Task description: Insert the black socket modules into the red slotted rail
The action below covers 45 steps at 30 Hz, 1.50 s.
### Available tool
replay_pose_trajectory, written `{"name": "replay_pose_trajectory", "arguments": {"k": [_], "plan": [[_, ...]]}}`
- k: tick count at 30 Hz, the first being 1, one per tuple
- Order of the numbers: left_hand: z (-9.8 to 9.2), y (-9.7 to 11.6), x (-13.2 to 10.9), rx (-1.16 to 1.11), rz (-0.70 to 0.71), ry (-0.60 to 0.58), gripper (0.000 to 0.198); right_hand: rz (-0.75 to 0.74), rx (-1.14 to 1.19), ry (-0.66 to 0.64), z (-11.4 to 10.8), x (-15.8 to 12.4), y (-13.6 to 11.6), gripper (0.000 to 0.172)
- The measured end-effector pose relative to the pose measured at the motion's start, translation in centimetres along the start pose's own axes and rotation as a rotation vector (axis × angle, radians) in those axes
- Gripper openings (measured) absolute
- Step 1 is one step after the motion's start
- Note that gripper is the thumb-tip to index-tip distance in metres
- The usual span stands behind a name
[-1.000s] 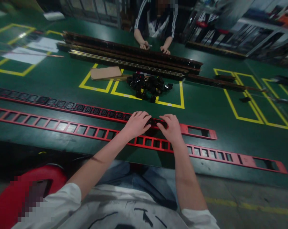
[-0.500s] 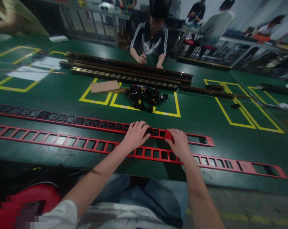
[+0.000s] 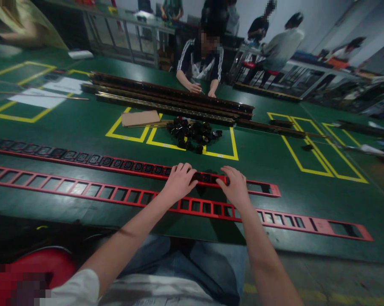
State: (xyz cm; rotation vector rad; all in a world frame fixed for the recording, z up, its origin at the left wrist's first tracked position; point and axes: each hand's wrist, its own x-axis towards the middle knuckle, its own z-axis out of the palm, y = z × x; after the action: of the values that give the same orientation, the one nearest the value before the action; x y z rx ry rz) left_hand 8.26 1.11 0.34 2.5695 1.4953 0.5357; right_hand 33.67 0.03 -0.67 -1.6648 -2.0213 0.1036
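Note:
A long red frame (image 3: 265, 188) lies across the green table, most of its slots filled with black square parts (image 3: 128, 165). My left hand (image 3: 180, 180) rests over this frame with fingers spread, touching the parts. My right hand (image 3: 233, 182) is at the frame's right portion, its thumb and fingers apart around the frame, near the last black parts. Whether it pinches a part cannot be made out. Nearer to me lies a second red frame (image 3: 326, 227) with open slots, passing beneath my forearms.
Beyond the frames are a pile of black parts (image 3: 195, 132), a cardboard piece (image 3: 141, 118) and long dark rails (image 3: 166, 100). Yellow tape marks the table. A person (image 3: 200, 63) sits opposite. White papers (image 3: 37, 97) lie at the left.
My right hand has shifted slightly, its thumb moving left along the frame; a slot beside it that showed open now looks dark. My left hand has barely moved. The view has shifted slightly.

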Motion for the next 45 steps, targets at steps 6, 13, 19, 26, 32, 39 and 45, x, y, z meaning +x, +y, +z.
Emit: {"name": "replay_pose_trajectory", "arguments": {"k": [6, 13, 19, 26, 32, 39, 45], "plan": [[0.1, -0.2, 0.0, -0.011, -0.004, -0.008, 0.031, -0.116, 0.079, -0.138, 2.8, 8.8, -2.2, 0.046], [0.0, -0.3, 0.0, -0.02, 0.0, -0.009, 0.03, -0.152, -0.001, -0.194, 6.6, 11.6, -2.7, 0.058], [-0.1, -0.3, 0.0, -0.03, 0.002, -0.016, 0.029, -0.05, 0.109, -0.11, 6.7, 10.6, -1.3, 0.028], [0.1, -0.4, 0.1, -0.03, 0.012, -0.006, 0.03, -0.015, 0.438, -0.088, 5.6, 10.4, -0.6, 0.038], [0.2, -0.4, 0.0, -0.021, 0.011, -0.005, 0.03, -0.07, 0.458, -0.1, 3.5, 8.2, -0.4, 0.045], [0.3, -0.5, 0.0, -0.038, 0.012, -0.017, 0.03, -0.08, 0.42, -0.042, 1.2, 4.0, -0.3, 0.051], [0.3, -0.6, -0.1, -0.037, 0.009, -0.021, 0.03, 0.002, 0.54, -0.108, 1.2, 1.0, 0.1, 0.05]]}}
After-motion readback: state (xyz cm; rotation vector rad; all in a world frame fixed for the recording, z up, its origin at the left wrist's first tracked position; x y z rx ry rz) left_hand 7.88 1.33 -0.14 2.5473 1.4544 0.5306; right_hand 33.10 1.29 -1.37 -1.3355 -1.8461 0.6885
